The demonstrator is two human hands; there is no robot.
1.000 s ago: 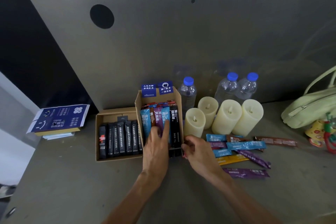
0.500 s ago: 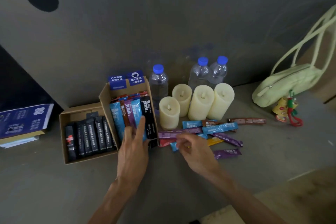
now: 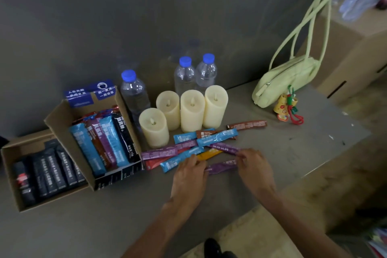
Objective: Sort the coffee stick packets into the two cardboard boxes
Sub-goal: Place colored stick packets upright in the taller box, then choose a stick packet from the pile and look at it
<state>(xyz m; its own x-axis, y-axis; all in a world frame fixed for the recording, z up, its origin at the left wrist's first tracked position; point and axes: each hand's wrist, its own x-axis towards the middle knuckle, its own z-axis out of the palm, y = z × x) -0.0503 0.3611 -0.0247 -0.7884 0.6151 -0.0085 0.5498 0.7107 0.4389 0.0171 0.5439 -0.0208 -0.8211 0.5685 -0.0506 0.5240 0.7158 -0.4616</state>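
- At far left on the grey table (image 3: 83,226), a low cardboard box (image 3: 12,176) holds a single row of black stick packets (image 3: 50,174), lying side by side.
- Just right of it and touching, a taller cardboard box (image 3: 60,119) with a blue-printed flap stands tilted; inside are coloured packets (image 3: 100,142) in blue, brown and purple, plus one black packet at their right edge.
- Behind and right of that box: three clear water bottles (image 3: 134,92) with blue caps against the wall, and four cream pillar candles (image 3: 192,111) grouped in front of them.
- Loose stick packets (image 3: 215,137) lie scattered on the table in front of the candles — purple, blue, red, orange, brown; one brown packet (image 3: 247,125) lies apart toward the right.
- Left hand (image 3: 189,180) rests palm down over the near edge of the pile, fingers curled loosely at the left end of a purple packet (image 3: 222,166); whether it grips cannot be told.
- Right hand (image 3: 255,169) is at the same packet's right end, fingers bent narrow and pinching it.
- At far right, a pale green handbag (image 3: 287,79) with a yellow charm leans near a big cardboard carton (image 3: 345,52).
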